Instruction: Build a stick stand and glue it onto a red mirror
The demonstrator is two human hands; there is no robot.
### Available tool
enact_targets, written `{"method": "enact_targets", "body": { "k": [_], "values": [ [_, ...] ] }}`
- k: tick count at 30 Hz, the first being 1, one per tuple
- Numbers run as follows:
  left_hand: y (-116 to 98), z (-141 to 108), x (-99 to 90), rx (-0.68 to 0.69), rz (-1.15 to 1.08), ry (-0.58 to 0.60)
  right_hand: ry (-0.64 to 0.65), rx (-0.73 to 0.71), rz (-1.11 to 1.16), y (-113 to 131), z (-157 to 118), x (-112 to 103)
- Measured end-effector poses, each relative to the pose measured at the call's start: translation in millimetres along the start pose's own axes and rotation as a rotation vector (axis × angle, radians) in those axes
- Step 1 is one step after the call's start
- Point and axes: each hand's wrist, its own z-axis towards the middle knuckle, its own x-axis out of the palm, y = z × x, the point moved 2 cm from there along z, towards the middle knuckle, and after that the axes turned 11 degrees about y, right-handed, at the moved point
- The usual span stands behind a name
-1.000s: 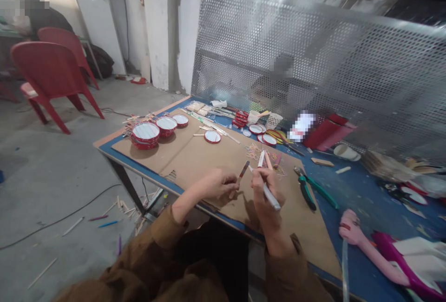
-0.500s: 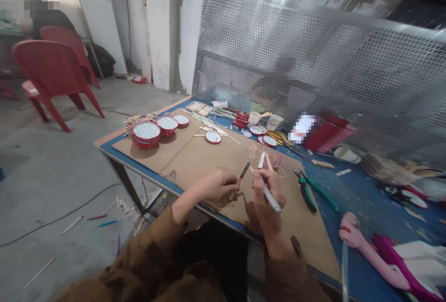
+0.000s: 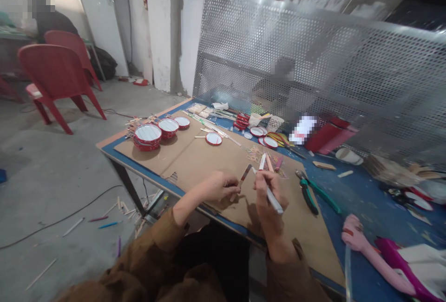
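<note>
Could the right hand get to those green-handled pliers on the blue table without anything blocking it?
Probably yes. The green-handled pliers lie just beside the right hand, with only bare brown cardboard sheet between. But that hand is full: it grips a white marker pen.

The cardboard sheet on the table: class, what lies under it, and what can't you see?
The cardboard sheet lies on a blue table, whose surface shows around its edges. The covered tabletop is hidden. On top stand red-rimmed discs; both hands hover above the near part.
</note>
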Motion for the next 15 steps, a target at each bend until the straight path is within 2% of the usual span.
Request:
{"method": "enact_targets", "body": {
  "k": [9,15],
  "values": [
    [3.7,2.7,1.4,0.000,0.046,-0.027,0.038,0.037,0.002,-1.0,-0.6,1.7],
    [2.6,2.7,1.3,-0.003,0.029,-0.021,0.063,0.001,-0.010,-2.1,0.4,2.1]
  ]
}}
